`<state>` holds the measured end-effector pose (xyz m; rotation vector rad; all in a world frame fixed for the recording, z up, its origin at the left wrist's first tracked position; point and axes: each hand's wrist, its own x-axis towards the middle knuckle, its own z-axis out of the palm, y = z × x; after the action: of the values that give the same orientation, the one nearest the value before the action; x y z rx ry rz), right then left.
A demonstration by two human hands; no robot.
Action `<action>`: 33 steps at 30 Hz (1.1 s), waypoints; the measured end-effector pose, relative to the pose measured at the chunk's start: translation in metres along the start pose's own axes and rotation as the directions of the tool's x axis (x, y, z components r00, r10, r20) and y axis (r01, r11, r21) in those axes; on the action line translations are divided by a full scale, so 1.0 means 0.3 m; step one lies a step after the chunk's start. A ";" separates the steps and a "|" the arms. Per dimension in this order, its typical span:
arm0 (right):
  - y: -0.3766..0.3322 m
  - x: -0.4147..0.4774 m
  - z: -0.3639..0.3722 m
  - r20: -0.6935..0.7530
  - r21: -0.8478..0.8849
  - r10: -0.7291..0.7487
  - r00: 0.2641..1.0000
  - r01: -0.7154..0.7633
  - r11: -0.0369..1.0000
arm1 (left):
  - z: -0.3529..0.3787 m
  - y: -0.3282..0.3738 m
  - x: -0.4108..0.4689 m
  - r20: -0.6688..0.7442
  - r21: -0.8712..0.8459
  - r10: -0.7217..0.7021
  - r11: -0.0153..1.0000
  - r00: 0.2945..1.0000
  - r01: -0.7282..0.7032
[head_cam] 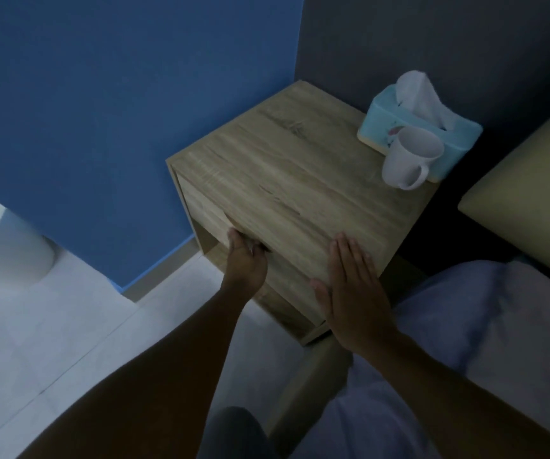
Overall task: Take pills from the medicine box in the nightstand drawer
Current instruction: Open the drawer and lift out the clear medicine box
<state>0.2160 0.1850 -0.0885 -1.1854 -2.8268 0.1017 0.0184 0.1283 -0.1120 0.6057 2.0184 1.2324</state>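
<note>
A light wooden nightstand [286, 167] stands in the corner between a blue wall and a dark wall. Its drawer front [200, 207] sits under the top panel and looks closed. My left hand [245, 260] curls its fingers under the drawer's lower edge, gripping it. My right hand [349, 286] lies flat, fingers together, on the near right corner of the nightstand top. The medicine box and pills are hidden from view.
A light blue tissue box [415, 127] and a white mug [409, 160] stand at the back right of the top. A bed with a pale sheet [498, 326] and a yellowish headboard [531, 193] lies right. A white rounded object [5, 246] stands on the floor, left.
</note>
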 end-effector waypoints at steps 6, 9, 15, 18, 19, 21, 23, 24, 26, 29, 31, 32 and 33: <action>0.000 -0.004 0.009 -0.026 -0.027 0.001 1.000 -0.002 1.000 | 0.037 0.003 0.022 0.044 -0.164 -0.039 0.985 0.998 0.046; 0.000 -0.003 0.007 -0.023 -0.022 -0.006 1.000 0.005 1.000 | 0.041 0.008 0.022 0.040 -0.183 -0.038 0.982 0.998 0.045; 0.008 -0.001 0.010 -0.003 -0.031 -0.012 1.000 0.012 0.999 | 0.012 -0.012 0.001 0.087 -0.130 -0.028 0.991 0.996 0.039; 0.005 0.007 0.014 -0.031 -0.027 -0.003 1.000 0.003 1.000 | -0.025 -0.030 -0.027 0.070 -0.160 -0.044 0.986 0.997 0.055; 0.003 0.007 0.015 -0.046 -0.027 -0.003 0.999 0.002 1.000 | -0.042 -0.041 -0.038 0.074 -0.168 -0.048 0.984 0.996 0.060; 0.003 0.008 0.017 -0.052 -0.028 -0.003 0.999 0.001 1.000 | -0.080 -0.067 -0.063 0.102 -0.182 -0.064 0.980 0.993 0.082; 0.005 0.007 0.017 -0.039 -0.037 -0.006 0.999 0.004 0.999 | -0.113 -0.092 -0.092 0.117 -0.190 -0.073 0.977 0.990 0.095; 0.005 0.007 0.018 -0.034 -0.039 -0.007 0.999 0.006 0.999 | -0.130 -0.104 -0.108 0.114 -0.186 -0.073 0.978 0.991 0.093; 0.006 0.008 0.018 -0.023 -0.034 -0.005 1.000 0.004 0.999 | -0.163 -0.127 -0.140 0.101 -0.177 -0.066 0.981 0.993 0.083; 0.004 0.010 0.012 -0.010 -0.033 -0.002 1.000 0.001 0.999 | -0.216 -0.162 -0.183 0.084 -0.182 -0.075 0.979 0.994 0.090; -0.001 0.012 0.005 -0.004 -0.040 0.000 1.000 -0.001 0.999 | -0.253 -0.177 -0.209 0.089 -0.183 -0.092 0.977 0.992 0.108; -0.004 0.012 0.000 0.006 -0.038 0.003 1.000 -0.003 0.999 | -0.269 -0.182 -0.223 0.096 -0.181 -0.099 0.977 0.990 0.115; -0.008 0.011 -0.004 0.018 -0.034 0.007 1.000 -0.006 0.999 | -0.284 -0.187 -0.236 0.105 -0.177 -0.106 0.976 0.989 0.124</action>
<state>0.2120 0.1856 -0.0870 -1.2064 -2.8513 0.0652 -0.0013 0.0057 -0.1134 0.4431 1.8116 1.2778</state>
